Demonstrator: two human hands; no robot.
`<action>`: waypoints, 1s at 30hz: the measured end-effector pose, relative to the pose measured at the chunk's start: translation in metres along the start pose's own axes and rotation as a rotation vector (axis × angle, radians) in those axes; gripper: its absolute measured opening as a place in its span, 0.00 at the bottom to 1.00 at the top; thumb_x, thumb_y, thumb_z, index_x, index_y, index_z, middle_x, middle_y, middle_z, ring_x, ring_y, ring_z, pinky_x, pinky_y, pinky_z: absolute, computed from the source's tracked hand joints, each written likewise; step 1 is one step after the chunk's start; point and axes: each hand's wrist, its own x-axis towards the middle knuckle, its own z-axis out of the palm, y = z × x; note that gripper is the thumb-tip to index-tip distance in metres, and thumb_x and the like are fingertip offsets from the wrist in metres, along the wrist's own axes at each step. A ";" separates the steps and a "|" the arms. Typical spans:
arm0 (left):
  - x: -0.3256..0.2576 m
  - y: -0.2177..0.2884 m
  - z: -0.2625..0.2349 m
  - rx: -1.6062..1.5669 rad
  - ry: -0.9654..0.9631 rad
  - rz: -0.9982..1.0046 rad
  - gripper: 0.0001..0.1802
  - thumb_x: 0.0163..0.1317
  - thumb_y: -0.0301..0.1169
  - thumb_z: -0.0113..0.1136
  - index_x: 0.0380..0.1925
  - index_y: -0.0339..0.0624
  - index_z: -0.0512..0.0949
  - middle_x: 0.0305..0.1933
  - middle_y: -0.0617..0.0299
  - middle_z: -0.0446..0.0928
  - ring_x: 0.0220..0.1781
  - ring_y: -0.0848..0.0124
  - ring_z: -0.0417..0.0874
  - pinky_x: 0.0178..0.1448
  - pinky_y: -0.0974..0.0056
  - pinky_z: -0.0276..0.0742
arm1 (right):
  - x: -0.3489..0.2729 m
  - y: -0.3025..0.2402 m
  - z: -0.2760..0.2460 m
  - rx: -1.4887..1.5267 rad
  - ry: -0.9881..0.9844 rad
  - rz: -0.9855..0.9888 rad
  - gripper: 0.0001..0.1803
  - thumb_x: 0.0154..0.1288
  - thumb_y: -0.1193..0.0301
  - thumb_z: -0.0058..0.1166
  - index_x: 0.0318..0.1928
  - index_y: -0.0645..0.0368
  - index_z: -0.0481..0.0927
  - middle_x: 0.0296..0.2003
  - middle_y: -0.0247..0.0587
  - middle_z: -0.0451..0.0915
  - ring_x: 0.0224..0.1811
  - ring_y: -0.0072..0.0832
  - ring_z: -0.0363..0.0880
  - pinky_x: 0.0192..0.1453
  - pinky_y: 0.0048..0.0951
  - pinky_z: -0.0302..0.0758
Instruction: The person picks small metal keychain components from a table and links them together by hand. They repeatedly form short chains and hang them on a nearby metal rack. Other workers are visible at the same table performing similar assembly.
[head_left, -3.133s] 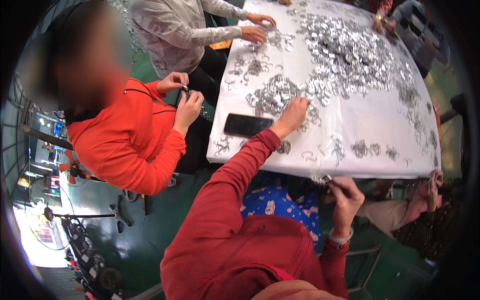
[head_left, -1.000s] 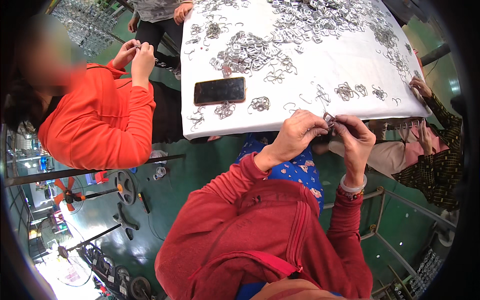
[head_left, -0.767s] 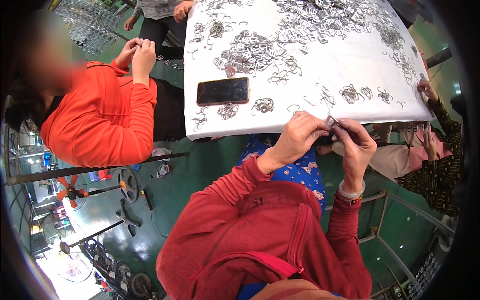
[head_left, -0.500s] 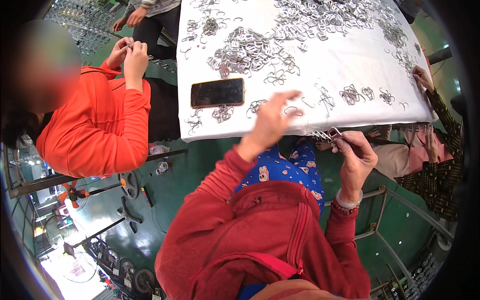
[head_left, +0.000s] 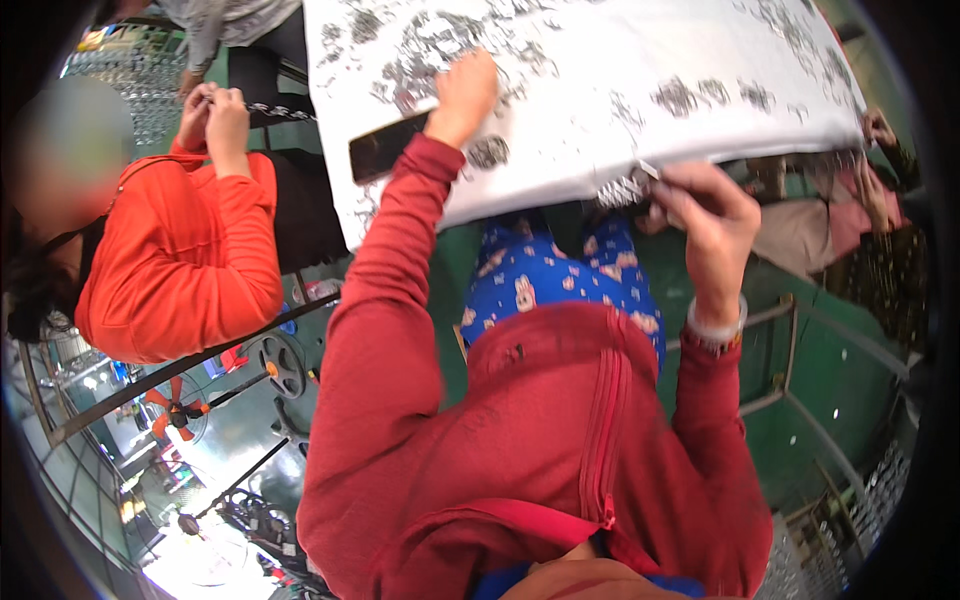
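My left hand (head_left: pixel 467 97) reaches over the white-covered table to the edge of a loose pile of small metal buckle-like pieces (head_left: pixel 420 55). Its fingers are curled, and whatever is in them is hidden. Close to the table's front edge, my right hand (head_left: pixel 712 215) pinches a small metal buckle (head_left: pixel 648 172) between thumb and fingers. A row of linked metal pieces (head_left: pixel 618 192) hangs beside that buckle at the cloth's edge. Just left of my left wrist lies a dark phone (head_left: pixel 385 150), partly covered by my sleeve.
Small clumps of bent wire hooks (head_left: pixel 675 97) lie along the white cloth (head_left: pixel 570 165). A person in orange (head_left: pixel 190 260) sits at the left, holding something small. Another person's hand (head_left: pixel 877 130) is at the table's right end. Metal frame bars (head_left: pixel 765 400) stand at my right.
My left hand has moved left and away from me, from above the front hooks to the buckle pile. My right hand still holds the buckle near the table edge. The whole view has shifted.
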 end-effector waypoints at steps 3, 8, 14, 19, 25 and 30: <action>0.006 -0.005 -0.010 0.019 0.125 0.033 0.05 0.58 0.23 0.45 0.35 0.35 0.67 0.29 0.40 0.77 0.35 0.44 0.81 0.38 0.48 0.77 | 0.000 -0.002 0.000 0.023 -0.012 -0.049 0.07 0.53 0.85 0.57 0.35 0.70 0.81 0.29 0.39 0.82 0.28 0.20 0.78 0.33 0.18 0.75; 0.003 0.002 -0.052 -0.244 0.363 0.256 0.11 0.60 0.23 0.48 0.42 0.30 0.73 0.34 0.36 0.77 0.33 0.49 0.81 0.39 0.54 0.77 | -0.003 -0.005 -0.002 0.077 -0.007 -0.110 0.07 0.55 0.81 0.59 0.37 0.67 0.82 0.28 0.38 0.82 0.27 0.18 0.78 0.32 0.16 0.75; -0.049 0.076 -0.107 -1.447 0.071 0.071 0.07 0.60 0.23 0.58 0.36 0.27 0.78 0.31 0.55 0.80 0.32 0.71 0.82 0.39 0.68 0.83 | -0.007 -0.005 -0.012 0.124 0.027 -0.141 0.07 0.56 0.79 0.59 0.37 0.67 0.82 0.28 0.39 0.82 0.26 0.18 0.78 0.28 0.16 0.74; -0.088 0.131 -0.127 -1.458 0.069 0.322 0.05 0.57 0.22 0.61 0.34 0.33 0.78 0.40 0.57 0.79 0.41 0.72 0.81 0.47 0.68 0.78 | -0.003 -0.002 -0.014 0.177 0.036 -0.153 0.08 0.56 0.80 0.59 0.38 0.67 0.82 0.29 0.40 0.83 0.29 0.20 0.79 0.35 0.19 0.76; -0.091 0.155 -0.120 -0.971 0.415 0.488 0.08 0.51 0.25 0.66 0.32 0.40 0.80 0.43 0.56 0.77 0.46 0.64 0.78 0.48 0.64 0.73 | -0.006 -0.001 -0.012 0.236 0.038 -0.187 0.09 0.55 0.81 0.59 0.39 0.66 0.82 0.31 0.40 0.83 0.29 0.21 0.79 0.35 0.18 0.76; -0.093 0.156 -0.114 -1.230 0.341 0.431 0.07 0.53 0.21 0.63 0.33 0.38 0.78 0.38 0.58 0.78 0.41 0.67 0.80 0.44 0.65 0.75 | -0.007 -0.005 -0.008 0.157 -0.018 -0.268 0.08 0.56 0.80 0.58 0.38 0.64 0.83 0.34 0.38 0.82 0.33 0.20 0.79 0.33 0.17 0.76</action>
